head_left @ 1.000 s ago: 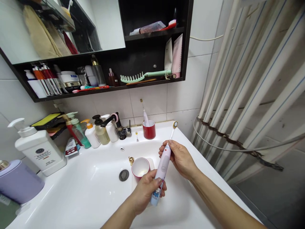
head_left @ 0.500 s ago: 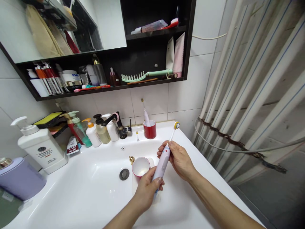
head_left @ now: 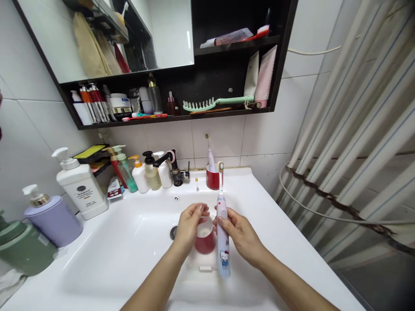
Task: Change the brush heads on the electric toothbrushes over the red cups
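My right hand [head_left: 241, 235] is wrapped round a pink and blue electric toothbrush [head_left: 222, 229], held upright with its brush head up, over the white sink [head_left: 129, 250]. My left hand [head_left: 189, 226] grips the rim of a red cup [head_left: 205, 238], which is white inside and sits just left of the toothbrush. Both hands are above the sink basin, near the drain [head_left: 173, 232].
A second red cup [head_left: 212, 179] with a toothbrush stands at the sink's back by the black tap [head_left: 171, 166]. Pump bottles [head_left: 79, 183] line the left rim. A black shelf [head_left: 175, 116] with tubes and a green comb hangs above. Striped curtain [head_left: 356, 129] at right.
My left hand let go of the toothbrush's base and took hold of the red cup. My right hand turned the toothbrush upright. The view shifted, so everything sits further right.
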### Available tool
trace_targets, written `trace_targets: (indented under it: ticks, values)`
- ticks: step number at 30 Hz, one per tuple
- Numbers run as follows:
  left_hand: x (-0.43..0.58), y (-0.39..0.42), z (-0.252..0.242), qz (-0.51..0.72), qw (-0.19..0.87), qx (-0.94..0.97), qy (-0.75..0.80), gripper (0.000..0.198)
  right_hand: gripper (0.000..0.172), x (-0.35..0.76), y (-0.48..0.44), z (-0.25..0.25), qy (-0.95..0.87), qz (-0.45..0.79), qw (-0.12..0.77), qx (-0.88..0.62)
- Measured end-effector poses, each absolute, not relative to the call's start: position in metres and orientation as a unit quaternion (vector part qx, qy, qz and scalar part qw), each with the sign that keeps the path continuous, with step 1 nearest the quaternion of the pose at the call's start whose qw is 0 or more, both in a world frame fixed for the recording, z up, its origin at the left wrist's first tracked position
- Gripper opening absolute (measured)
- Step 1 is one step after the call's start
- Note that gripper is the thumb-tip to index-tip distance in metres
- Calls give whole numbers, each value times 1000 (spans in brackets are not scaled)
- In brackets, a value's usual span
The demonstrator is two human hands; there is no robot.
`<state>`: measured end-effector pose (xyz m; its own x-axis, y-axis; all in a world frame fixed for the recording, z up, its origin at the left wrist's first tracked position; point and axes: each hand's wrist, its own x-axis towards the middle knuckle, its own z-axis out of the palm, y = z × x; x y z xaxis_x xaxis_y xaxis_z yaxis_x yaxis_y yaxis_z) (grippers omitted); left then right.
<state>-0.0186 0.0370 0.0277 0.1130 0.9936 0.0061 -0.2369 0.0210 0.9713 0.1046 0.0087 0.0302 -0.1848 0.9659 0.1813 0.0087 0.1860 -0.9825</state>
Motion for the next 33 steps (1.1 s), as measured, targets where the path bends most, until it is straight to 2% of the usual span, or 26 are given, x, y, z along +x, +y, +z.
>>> trace_targets:
  ticks: [6,18,23,33]
  values:
    - [0,41,49,535,644,435,331,27,18,95,2,22,-634,467,455,-415]
    - [0,41,40,597,630,390,307,19,28,90,-2,26,-613,506,456,-400]
    - [-2,39,42,590,657,387,265,18,29,87,-3,27,-579,563,448,-383]
    - [-8,43,42,561,661,415,276,23,31,84,-4,26,-566,546,459,-414]
